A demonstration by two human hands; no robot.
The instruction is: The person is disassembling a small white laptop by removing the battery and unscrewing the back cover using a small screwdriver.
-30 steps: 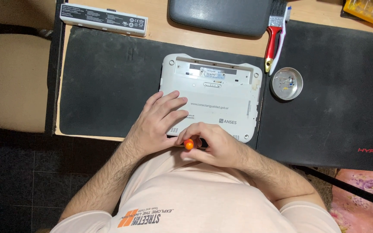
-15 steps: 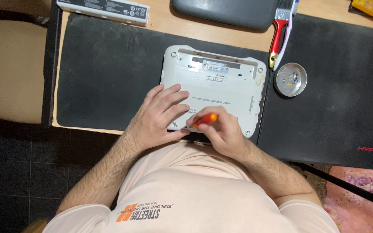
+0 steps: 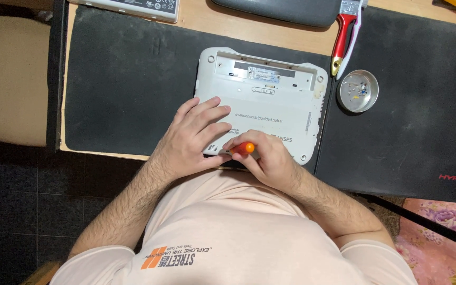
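Note:
A small white laptop (image 3: pixel 270 100) lies upside down on a black mat (image 3: pixel 127 89) on the desk. My left hand (image 3: pixel 193 137) lies flat on its near left part, fingers spread. My right hand (image 3: pixel 265 158) is closed around a screwdriver with an orange handle (image 3: pixel 246 148), held upright at the laptop's near edge. The screwdriver's tip is hidden by my fingers.
A round metal dish (image 3: pixel 358 91) with small screws sits right of the laptop on a second black mat (image 3: pixel 412 116). A red-handled brush (image 3: pixel 342 37) lies behind it. A white battery pack (image 3: pixel 133 6) and a grey case (image 3: pixel 281 10) lie at the far edge.
The view has shifted so the laptop sits lower and nearer the middle. My right hand with the screwdriver has moved up onto the laptop's near edge; my left hand stays pressed on it.

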